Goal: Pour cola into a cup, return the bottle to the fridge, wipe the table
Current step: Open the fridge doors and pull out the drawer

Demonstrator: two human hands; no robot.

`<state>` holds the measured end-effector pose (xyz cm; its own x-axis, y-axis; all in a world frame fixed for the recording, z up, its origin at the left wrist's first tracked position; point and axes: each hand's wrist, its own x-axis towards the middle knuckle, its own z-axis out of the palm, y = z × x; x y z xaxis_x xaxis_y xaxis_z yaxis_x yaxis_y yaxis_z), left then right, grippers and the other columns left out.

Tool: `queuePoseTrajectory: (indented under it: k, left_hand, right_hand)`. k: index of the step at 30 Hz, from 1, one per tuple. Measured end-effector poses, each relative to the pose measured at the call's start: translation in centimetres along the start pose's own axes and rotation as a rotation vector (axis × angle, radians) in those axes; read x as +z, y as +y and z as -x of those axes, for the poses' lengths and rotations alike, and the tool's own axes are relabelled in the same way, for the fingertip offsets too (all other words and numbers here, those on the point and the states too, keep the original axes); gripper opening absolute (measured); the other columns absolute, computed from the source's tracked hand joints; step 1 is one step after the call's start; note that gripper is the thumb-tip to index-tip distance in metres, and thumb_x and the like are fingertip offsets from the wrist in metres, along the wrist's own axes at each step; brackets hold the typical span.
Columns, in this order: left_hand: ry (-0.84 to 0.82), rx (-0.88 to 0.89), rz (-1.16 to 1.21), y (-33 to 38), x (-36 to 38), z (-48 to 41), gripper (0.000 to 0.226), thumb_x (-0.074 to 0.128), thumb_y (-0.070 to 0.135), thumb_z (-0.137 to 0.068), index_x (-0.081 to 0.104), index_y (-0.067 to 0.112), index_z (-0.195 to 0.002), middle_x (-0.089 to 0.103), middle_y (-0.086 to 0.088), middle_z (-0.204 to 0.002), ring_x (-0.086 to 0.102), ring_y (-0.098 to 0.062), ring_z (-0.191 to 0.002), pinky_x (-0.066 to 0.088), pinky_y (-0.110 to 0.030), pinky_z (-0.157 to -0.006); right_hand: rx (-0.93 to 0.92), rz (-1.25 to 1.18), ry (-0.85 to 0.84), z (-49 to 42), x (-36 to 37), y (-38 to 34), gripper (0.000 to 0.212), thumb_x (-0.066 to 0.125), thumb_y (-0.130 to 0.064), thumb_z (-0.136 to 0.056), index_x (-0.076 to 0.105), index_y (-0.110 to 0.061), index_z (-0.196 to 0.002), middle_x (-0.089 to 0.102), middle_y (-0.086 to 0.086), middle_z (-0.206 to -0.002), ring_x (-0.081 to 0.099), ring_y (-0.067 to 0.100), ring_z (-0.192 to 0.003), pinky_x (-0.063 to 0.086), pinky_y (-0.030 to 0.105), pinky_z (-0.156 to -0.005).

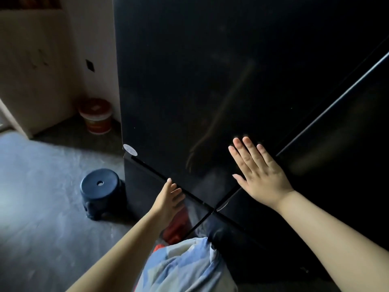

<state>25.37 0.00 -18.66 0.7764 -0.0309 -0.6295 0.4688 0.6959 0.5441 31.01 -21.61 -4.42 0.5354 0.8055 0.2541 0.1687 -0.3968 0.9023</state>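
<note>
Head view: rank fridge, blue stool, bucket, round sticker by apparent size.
1. fridge, fills most of the frame
2. blue stool
3. bucket, farther back in the corner, so true size versus the stool is unsure
4. round sticker

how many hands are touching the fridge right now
2. The right hand lies flat, fingers spread, on the upper left door of the fridge. The left hand reaches the bottom edge of that door, fingers at the seam.
</note>
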Motion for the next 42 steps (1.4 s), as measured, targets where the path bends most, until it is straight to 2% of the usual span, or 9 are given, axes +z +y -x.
queuePoseTrajectory:
  k: [4, 8, 10, 13, 22, 28, 32, 36, 42]
  left_hand:
    - [0.024, -0.130, 0.335, -1.9, 0.6, -2.9, 0.066, 0.025, 0.053, -0.100, 0.028, 0.008, -0.149, 0.036, -0.014, -0.150, 0.038, -0.032, -0.136, 0.028, -0.043, -0.109]
    - [0.104, -0.138, 0.466, -3.8, 1.3, -5.2, 0.069, 0.022, 0.055, -0.100, 0.018, 0.011, -0.152, 0.025, -0.015, -0.156, 0.030, -0.033, -0.142, 0.025, -0.045, -0.112]
    - [0.128, -0.131, 0.502, -4.6, 1.4, -6.1, 0.069, 0.019, 0.057, -0.100, 0.018, 0.011, -0.152, 0.026, -0.014, -0.156, 0.029, -0.031, -0.142, 0.023, -0.044, -0.115]
    - [0.097, -0.139, 0.477, -5.3, 1.8, -6.7, 0.074, 0.013, 0.059, -0.098, 0.025, 0.009, -0.151, 0.029, -0.011, -0.155, 0.028, -0.027, -0.143, 0.021, -0.039, -0.115]
    - [0.056, -0.165, 0.432, -5.3, 3.3, -7.6, 0.077, 0.012, 0.060, -0.098, 0.024, 0.005, -0.150, 0.020, -0.016, -0.158, 0.017, -0.030, -0.146, 0.013, -0.039, -0.118]
    - [0.037, -0.148, 0.400, -6.0, 2.8, -8.3, 0.074, 0.016, 0.062, -0.096, 0.045, 0.009, -0.137, 0.043, -0.014, -0.143, 0.031, -0.027, -0.142, 0.020, -0.036, -0.116]
    - [0.014, -0.142, 0.443, -5.7, 2.6, -7.9, 0.077, 0.019, 0.065, -0.093, 0.042, 0.007, -0.139, 0.043, -0.011, -0.141, 0.033, -0.022, -0.139, 0.024, -0.035, -0.114]
    - [0.002, -0.164, 0.476, -5.3, 2.5, -6.7, 0.081, 0.021, 0.061, -0.095, 0.022, 0.001, -0.150, 0.019, -0.016, -0.158, 0.013, -0.028, -0.147, 0.013, -0.039, -0.119]
    - [-0.011, -0.199, 0.404, -5.6, 0.0, -5.5, 0.080, 0.018, 0.061, -0.095, 0.033, 0.000, -0.145, 0.031, -0.015, -0.154, 0.025, -0.028, -0.144, 0.018, -0.037, -0.118]
  right_hand:
    - [-0.013, 0.013, 0.077, -0.3, 0.8, -0.2, 0.068, 0.025, -0.050, -0.097, 0.018, -0.006, -0.149, 0.012, 0.016, -0.157, 0.008, 0.032, -0.144, 0.009, 0.043, -0.117]
    - [-0.022, -0.011, 0.115, -0.2, 1.3, -0.3, 0.066, 0.021, -0.048, -0.098, 0.018, -0.005, -0.149, 0.011, 0.017, -0.157, 0.007, 0.032, -0.145, 0.008, 0.043, -0.117]
    - [-0.029, -0.016, 0.128, -0.1, 1.4, -0.3, 0.066, 0.021, -0.048, -0.099, 0.018, -0.005, -0.149, 0.012, 0.017, -0.157, 0.010, 0.032, -0.145, 0.009, 0.043, -0.117]
    - [-0.031, -0.033, 0.145, -0.2, 1.5, -0.3, 0.066, 0.021, -0.047, -0.099, 0.018, -0.004, -0.149, 0.013, 0.016, -0.157, 0.013, 0.031, -0.144, 0.009, 0.043, -0.117]
    - [-0.012, -0.074, 0.154, -0.4, 1.4, -0.3, 0.070, 0.021, -0.052, -0.098, 0.017, -0.005, -0.149, 0.014, 0.014, -0.157, 0.009, 0.031, -0.145, 0.010, 0.042, -0.117]
    - [-0.009, -0.066, 0.140, -0.4, 1.2, -0.3, 0.071, 0.021, -0.052, -0.098, 0.015, -0.004, -0.149, 0.012, 0.015, -0.157, 0.009, 0.029, -0.145, 0.010, 0.042, -0.117]
    - [0.007, -0.039, 0.118, -0.2, 0.7, -0.5, 0.070, 0.025, -0.049, -0.097, 0.012, -0.004, -0.150, 0.009, 0.015, -0.158, 0.007, 0.028, -0.146, 0.007, 0.041, -0.118]
    - [0.012, -0.058, 0.085, 0.1, -0.2, -0.4, 0.071, 0.028, -0.047, -0.096, 0.009, -0.005, -0.150, 0.006, 0.015, -0.158, 0.006, 0.028, -0.146, 0.010, 0.040, -0.118]
    - [-0.020, -0.038, 0.100, 0.5, -2.1, -1.4, 0.069, 0.020, -0.050, -0.098, 0.012, -0.005, -0.150, 0.009, 0.015, -0.158, 0.010, 0.026, -0.145, 0.013, 0.038, -0.116]
